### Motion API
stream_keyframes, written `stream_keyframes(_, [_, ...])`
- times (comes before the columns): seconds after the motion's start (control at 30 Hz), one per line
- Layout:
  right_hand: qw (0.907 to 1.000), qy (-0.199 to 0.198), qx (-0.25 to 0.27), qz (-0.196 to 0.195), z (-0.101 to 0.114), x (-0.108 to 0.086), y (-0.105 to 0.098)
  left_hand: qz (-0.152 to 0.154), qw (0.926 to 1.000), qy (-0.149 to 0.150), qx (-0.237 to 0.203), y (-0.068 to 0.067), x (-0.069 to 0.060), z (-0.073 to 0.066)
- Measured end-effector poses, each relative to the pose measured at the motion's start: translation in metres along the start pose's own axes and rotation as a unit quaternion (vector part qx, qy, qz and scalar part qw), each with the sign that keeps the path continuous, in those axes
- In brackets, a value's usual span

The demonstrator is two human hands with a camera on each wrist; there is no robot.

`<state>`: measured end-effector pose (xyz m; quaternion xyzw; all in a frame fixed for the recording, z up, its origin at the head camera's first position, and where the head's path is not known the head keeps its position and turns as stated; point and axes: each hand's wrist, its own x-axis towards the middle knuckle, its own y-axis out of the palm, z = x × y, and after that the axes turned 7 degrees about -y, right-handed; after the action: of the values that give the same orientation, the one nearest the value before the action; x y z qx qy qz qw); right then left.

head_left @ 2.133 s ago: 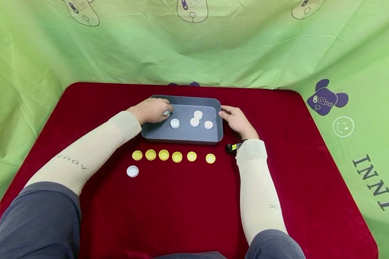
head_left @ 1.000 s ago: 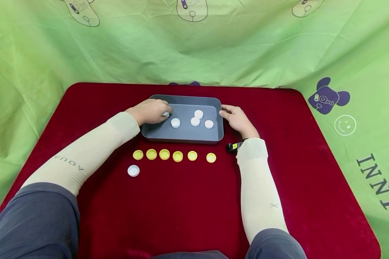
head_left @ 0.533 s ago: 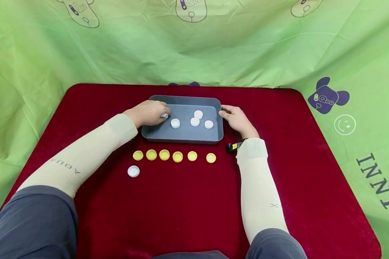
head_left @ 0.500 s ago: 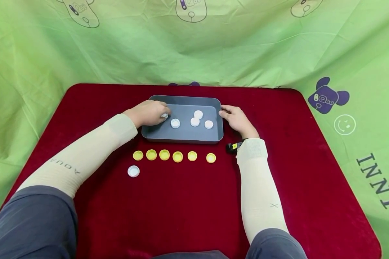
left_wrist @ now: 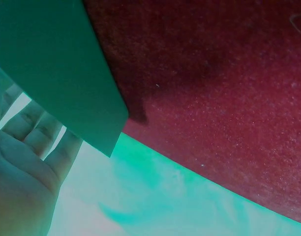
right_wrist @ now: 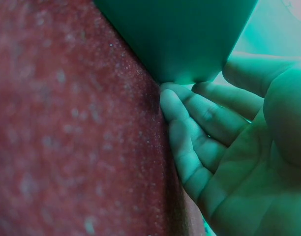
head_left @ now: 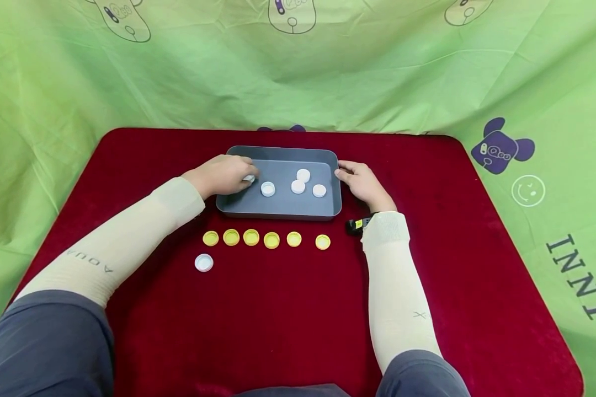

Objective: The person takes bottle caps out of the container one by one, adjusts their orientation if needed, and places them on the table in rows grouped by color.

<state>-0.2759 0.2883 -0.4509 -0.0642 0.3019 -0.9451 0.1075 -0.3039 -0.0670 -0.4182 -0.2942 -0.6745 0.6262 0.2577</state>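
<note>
My left hand (head_left: 221, 175) pinches a white bottle cap (head_left: 249, 178), now nearer the tray (head_left: 278, 215)'s left edge and seemingly secured; my right hand (head_left: 363, 183) grips its right rim.

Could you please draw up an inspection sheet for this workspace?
Surface: red, velvety-looking tabletop.
Job's things: grey tray with four white caps on its floor; nearer the person, six yellow caps in a row and one separate white cap.
Clutter: nothing seen.
Left hand: pinches a held white cap at the tray's left end.
Right hand: touches the tray's right end; black device at the wrist.
Cables: nothing seen.
Surroundings: green printed cloth hanging behind.
</note>
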Motion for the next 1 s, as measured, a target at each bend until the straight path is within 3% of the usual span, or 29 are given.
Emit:
stream_keyframes(0.53, [1.0,0.003,0.001,0.005,0.001,0.0,-0.001,-0.04,0.9992,0.005,0.004,-0.006,-0.022,-0.002])
stream_keyframes(1.0, [1.0,0.006,0.001,0.004,-0.001,0.0,-0.001,-0.062,0.9979,0.019,0.003,-0.017,-0.035,-0.015])
